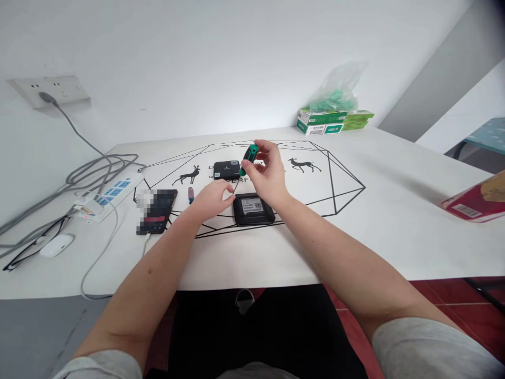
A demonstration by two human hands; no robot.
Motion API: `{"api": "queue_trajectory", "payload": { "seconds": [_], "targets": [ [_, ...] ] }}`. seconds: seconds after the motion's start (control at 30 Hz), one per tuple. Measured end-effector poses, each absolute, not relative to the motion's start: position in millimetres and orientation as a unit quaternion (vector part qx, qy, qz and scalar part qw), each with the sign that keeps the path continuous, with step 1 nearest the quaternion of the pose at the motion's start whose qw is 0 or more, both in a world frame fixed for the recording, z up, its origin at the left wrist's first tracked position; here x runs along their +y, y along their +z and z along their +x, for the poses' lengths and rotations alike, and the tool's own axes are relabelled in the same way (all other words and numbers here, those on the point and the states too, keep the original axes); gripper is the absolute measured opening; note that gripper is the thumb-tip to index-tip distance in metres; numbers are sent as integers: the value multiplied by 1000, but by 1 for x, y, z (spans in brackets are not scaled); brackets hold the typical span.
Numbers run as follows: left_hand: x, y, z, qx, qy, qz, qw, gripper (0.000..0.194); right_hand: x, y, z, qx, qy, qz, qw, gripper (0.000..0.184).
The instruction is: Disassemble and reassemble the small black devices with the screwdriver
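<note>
Head view: R hand has its fingers closed round a green-black screwdriver, tip by the far-left corner of the label-up black box on the worktop. L hand has fingers near the tip; can't tell if gripping. Job's prob. early: box looks intact, most left. Tip contact's too small to see.

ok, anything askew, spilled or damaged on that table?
No visible spill or damage, flat black box with large white label included. Left side looks untidy: the grey power cable lies in loose coils beside the long white power strip, and a thin pale cable loops to the front edge of the white table, a possible snag.
</note>
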State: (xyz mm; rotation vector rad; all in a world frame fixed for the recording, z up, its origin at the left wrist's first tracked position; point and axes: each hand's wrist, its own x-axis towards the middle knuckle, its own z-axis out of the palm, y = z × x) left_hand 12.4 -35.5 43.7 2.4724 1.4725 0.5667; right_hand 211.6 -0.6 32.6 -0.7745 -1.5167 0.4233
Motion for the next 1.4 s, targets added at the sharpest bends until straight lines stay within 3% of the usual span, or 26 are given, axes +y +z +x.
{"api": "queue_trajectory", "payload": {
  "seconds": [0.47, 1.07, 1.23, 1.33, 1.4],
  "targets": [
    [4, 35, -40, 597, 4, 802, -25, 30, -3, 36, 212, -671, 170, -352, 630, 46],
    [7, 29, -42, 616, 9, 788, 4, 28, -4, 37, 210, -685, 150, -349, 622, 42],
    [-3, 42, -38, 626, 33, 779, 5, 43, -6, 39, 210, -677, 152, -351, 629, 42],
    [-18, 51, -26, 564, 74, 818, 88, 48, -8, 40, 210, -680, 150, -347, 629, 42],
    [-28, 53, -15, 513, 63, 839, 169, 75, -9, 40, 210, -680, 145, -344, 631, 43]
  ]
}}
